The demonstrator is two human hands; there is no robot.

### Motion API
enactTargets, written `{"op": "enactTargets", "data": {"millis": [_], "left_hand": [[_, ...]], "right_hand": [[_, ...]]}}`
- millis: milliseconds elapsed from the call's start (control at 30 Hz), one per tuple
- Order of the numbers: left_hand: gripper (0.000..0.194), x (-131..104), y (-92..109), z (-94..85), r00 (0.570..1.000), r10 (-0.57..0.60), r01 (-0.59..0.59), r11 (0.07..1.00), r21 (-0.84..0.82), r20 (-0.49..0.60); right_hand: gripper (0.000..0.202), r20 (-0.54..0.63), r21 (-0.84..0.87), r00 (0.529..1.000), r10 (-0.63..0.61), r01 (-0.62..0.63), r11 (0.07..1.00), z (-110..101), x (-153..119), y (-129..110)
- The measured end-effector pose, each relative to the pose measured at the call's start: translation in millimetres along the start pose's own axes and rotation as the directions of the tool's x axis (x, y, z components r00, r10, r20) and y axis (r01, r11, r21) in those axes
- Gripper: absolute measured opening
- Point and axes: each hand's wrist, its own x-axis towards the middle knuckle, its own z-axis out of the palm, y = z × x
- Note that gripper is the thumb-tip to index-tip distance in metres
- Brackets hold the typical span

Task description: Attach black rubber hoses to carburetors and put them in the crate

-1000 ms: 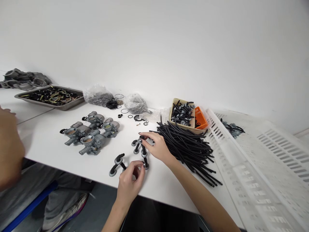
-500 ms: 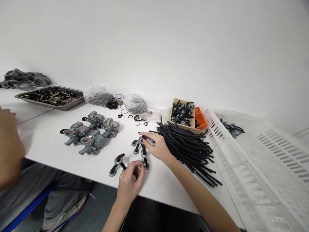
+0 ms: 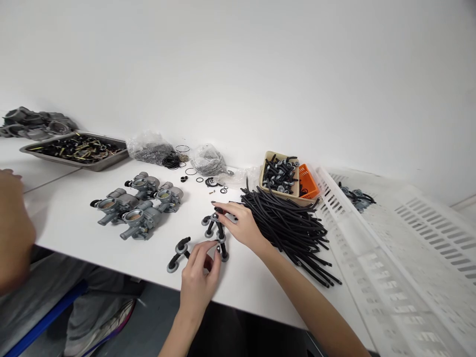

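Head view: a black fitting [image 3: 220, 229] with grey collars is standing at the lower centre of the frame, leaning slightly; whether it is one piece or two pieces touching, can't tell. Right hand [image 3: 214, 207] is pinching its top end between thumb and index. Left hand [image 3: 217, 247] is curling in from below, thumb and index nearly meeting beside the lower stem; can't tell if they are gripping or just touching.

Handling, judging by looks: it is probably weighing little, the black part rubbery and giving a bit, the collars stiffer and maybe slick. Not seeming fragile, but its narrow base is likely making it tippy. The stem just under a collar is looking like the best hold.

Similar fittings are standing just left [image 3: 182, 245] and just behind [image 3: 210, 227]. Black hoses [image 3: 286, 228] are lying heaped right of centre on the white worktop [image 3: 249, 292], a cream bin [image 3: 267, 161] and an orange basket [image 3: 305, 176] sitting behind them. Metal carburettor-like bodies [image 3: 138, 218] are sitting left of centre. A white perforated crate [image 3: 372, 248] is filling the right side. Another person's arm [image 3: 13, 228] is showing at the left edge.
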Motion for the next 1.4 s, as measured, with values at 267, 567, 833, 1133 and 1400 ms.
{"op": "enactTargets", "data": {"millis": [267,567,833,1133,1400], "left_hand": [[0.015,-0.3,-0.2,-0.4,1.0,-0.005,0.005,1.0,0.002,0.016],[0.015,-1.1,-0.4,-0.1,0.999,-0.031,0.031,1.0,0.0,0.028],[0.014,-1.2,-2.0,0.2,0.999,-0.028,0.029,1.0,-0.004,0.031],[0.015,0.0,-0.5,0.4,0.999,-0.009,0.009,1.0,-0.003,0.033],[0.016,0.5,0.2,0.0,0.999,-0.008,0.008,1.0,-0.01,0.039]], "right_hand": [[0.029,-0.005,0.004,1.0,0.009,-0.009,1.0,1.6,-0.3,-0.8],[0.03,0.011,-0.018,1.0,0.002,-0.002,1.0,1.5,-0.9,-0.9],[0.03,0.011,-0.008,1.0,0.0,0.0,1.0,0.7,-1.6,-1.6],[0.03,0.014,-0.015,1.0,-0.012,0.012,1.0,-0.2,-0.5,-2.0],[0.031,0.008,-0.019,1.0,-0.026,0.027,0.999,1.2,0.7,-2.0]]}}
